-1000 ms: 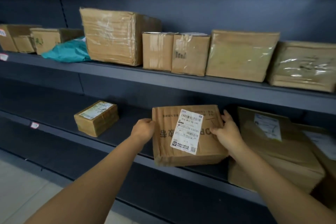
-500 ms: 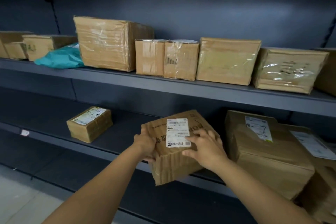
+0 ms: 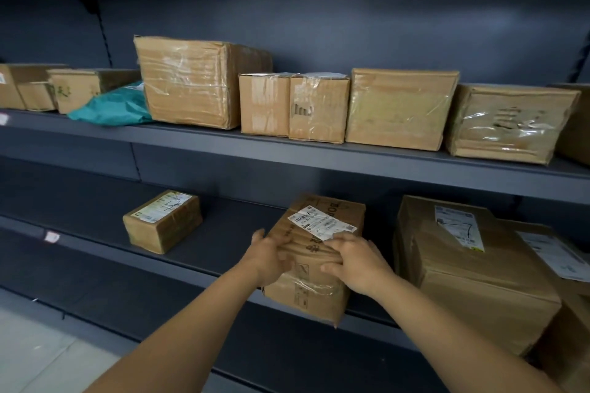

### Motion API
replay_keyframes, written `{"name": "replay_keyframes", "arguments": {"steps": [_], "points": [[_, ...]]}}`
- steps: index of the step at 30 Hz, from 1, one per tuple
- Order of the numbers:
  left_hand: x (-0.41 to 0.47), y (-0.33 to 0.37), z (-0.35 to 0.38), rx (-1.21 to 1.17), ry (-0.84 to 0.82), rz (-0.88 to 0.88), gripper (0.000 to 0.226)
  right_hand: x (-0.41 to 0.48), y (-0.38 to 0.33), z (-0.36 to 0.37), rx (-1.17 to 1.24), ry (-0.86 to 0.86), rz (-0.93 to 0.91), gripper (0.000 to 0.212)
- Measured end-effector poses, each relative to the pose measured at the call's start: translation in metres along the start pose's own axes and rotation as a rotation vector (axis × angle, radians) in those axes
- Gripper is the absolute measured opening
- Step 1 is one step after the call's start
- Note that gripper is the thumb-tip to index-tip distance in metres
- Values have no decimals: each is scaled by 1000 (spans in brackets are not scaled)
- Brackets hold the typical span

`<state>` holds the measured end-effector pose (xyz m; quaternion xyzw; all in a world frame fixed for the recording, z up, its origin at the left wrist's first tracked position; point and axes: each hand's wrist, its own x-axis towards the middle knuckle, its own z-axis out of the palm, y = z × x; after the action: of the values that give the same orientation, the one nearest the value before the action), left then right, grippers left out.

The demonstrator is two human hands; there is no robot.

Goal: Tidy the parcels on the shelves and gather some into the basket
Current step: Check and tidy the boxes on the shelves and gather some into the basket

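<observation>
Parcel (image 3: pixel 314 292) at dark grey shelf (image 3: pixel 223 234), pale floor (image 3: pixel 32 351)

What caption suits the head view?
The left hand and right hand grip a labelled parcel at the lower shelf.

Two bare forearms are seen, cut off by the lower edge of the frame. The left forearm (image 3: pixel 191 329) is shown from the lower left towards the centre, the right forearm (image 3: pixel 447 335) from the lower right towards the centre. Both are uncovered along the whole visible length. Each ends in a bare hand, the left hand (image 3: pixel 268 260) and the right hand (image 3: pixel 357 265), just below the middle of the frame. The fingers (image 3: pixel 277 241) of the left hand are rendered slightly blurred, so finer detail such as nails cannot be made out.
</observation>
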<state>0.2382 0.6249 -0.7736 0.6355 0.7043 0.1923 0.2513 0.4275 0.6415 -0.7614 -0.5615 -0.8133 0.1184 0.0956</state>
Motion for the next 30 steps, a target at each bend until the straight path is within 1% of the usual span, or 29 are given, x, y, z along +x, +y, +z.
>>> {"name": "replay_keyframes", "arguments": {"steps": [4,6,9,11,13,15,17,19,21,23,26,30], "points": [[6,5,22,-151,29,120,53,-3,18,-5,-148,101,46,52],[12,15,37,-171,27,163,52,-6,28,-8,-199,112,79,53],[19,28,50,-192,31,173,51,-8,37,-12,-294,119,102,52],[23,31,53,-179,12,175,51,-7,38,-14,-301,121,129,52],[23,29,53,-121,14,205,50,-6,35,-18,-282,131,159,58],[20,22,48,-50,83,231,48,-4,27,-18,-268,166,170,68],[14,11,35,10,198,198,48,0,16,-14,-272,218,135,74],[8,-5,13,92,316,154,51,5,0,-9,-277,248,64,69],[4,-26,-12,193,376,133,54,11,-17,-2,-260,250,3,62],[0,-48,-39,284,398,95,56,20,-38,5,-247,237,-49,59],[-7,-87,-79,361,420,9,57,39,-80,19,-195,214,-117,56],[-12,-148,-133,436,368,-100,59,69,-150,49,-99,155,-144,57]]}}
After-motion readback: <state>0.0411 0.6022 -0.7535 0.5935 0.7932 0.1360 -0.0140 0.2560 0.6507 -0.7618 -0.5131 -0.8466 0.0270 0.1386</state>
